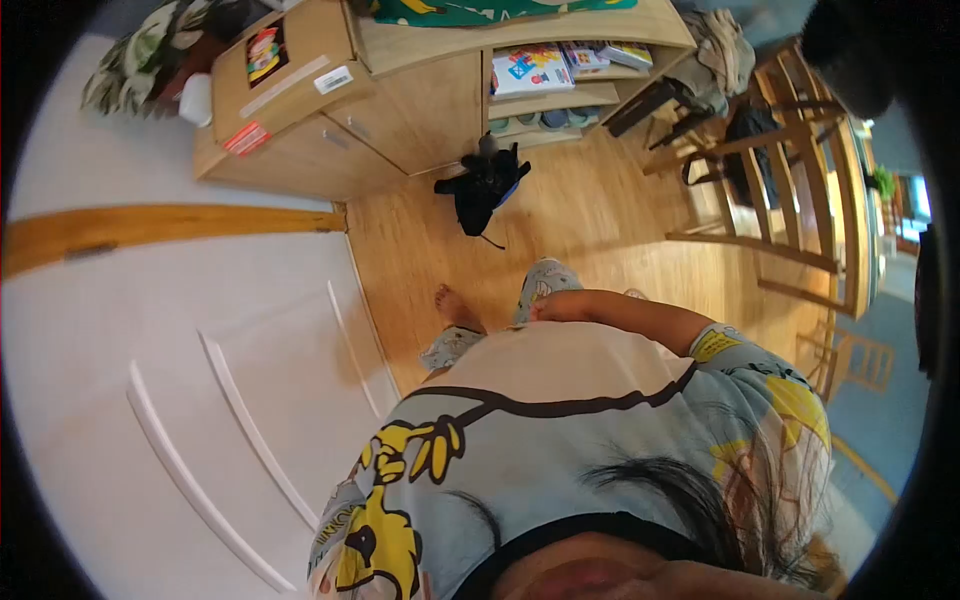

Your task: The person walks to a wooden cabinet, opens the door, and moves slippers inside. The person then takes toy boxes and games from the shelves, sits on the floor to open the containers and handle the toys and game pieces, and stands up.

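Note:
My right hand (547,307) is low in front of my body, beside the grey patterned trouser leg (543,278) and the hem of my printed shirt (590,370). Its visible fingers look curled in, and whatever may be in them is hidden. My left hand is out of view, and my left arm cannot be seen beyond the shirt. A black bag (478,195) with straps lies on the wooden floor ahead of my bare foot (455,305).
A light wooden cabinet (420,110) stands ahead, with a cardboard box (290,75) on top. Its open shelves hold boxed games (530,70) and shoes (553,119). A white door (230,360) is at left. Wooden chairs (800,190) stand at right, one with a dark bag (752,150).

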### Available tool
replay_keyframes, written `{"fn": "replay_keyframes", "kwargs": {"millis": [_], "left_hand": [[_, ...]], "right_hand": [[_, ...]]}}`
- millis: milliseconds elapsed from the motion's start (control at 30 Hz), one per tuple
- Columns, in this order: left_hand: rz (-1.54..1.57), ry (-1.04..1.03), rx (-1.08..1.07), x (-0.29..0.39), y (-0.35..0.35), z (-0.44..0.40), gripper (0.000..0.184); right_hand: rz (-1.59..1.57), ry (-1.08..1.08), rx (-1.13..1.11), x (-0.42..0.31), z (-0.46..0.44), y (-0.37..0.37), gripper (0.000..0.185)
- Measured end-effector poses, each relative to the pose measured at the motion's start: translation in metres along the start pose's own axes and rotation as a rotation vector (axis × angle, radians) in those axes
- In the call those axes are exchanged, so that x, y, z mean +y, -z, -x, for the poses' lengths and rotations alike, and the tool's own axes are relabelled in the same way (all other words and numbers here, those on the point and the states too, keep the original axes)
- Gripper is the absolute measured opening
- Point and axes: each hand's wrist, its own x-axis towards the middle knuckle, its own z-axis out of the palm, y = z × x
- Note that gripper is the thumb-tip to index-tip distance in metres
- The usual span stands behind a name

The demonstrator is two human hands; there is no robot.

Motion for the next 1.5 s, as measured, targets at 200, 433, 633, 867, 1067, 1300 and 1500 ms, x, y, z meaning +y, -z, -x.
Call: {"fn": "replay_keyframes", "kwargs": {"millis": [200, 433, 633, 867, 1067, 1300, 1500], "left_hand": [[-0.056, -0.079, -0.005, -0.026, 0.076, -0.051, 0.050], [-0.492, 0.073, 0.111, -0.024, 0.069, -0.101, 0.066], [-0.528, 0.009, 0.171, -0.050, 0.110, -0.130, 0.060], [-0.646, -0.321, 0.320, -0.074, 0.165, -0.187, 0.054], [-0.633, -0.398, 0.506, -0.107, 0.208, -0.238, 0.050], [-0.628, -0.475, 0.625, -0.151, 0.228, -0.255, 0.048], [-0.885, -0.285, 0.622, -0.174, 0.215, -0.224, 0.042]], "right_hand": [[0.153, 0.440, 1.113, -0.094, -0.081, 0.106, 0.060], [0.179, 0.354, 1.050, -0.071, -0.250, 0.233, 0.051], [-0.405, 0.513, 1.045, -0.024, -0.199, 0.235, 0.046], [-0.633, 0.643, 1.476, 0.111, -0.075, 0.352, 0.041], [-0.746, 0.761, 1.764, 0.135, -0.054, 0.414, 0.041], [-0.461, 0.924, 1.844, 0.203, -0.023, 0.570, 0.034], [-0.007, 0.248, 2.442, 0.284, -0.111, 0.501, 0.078]]}}
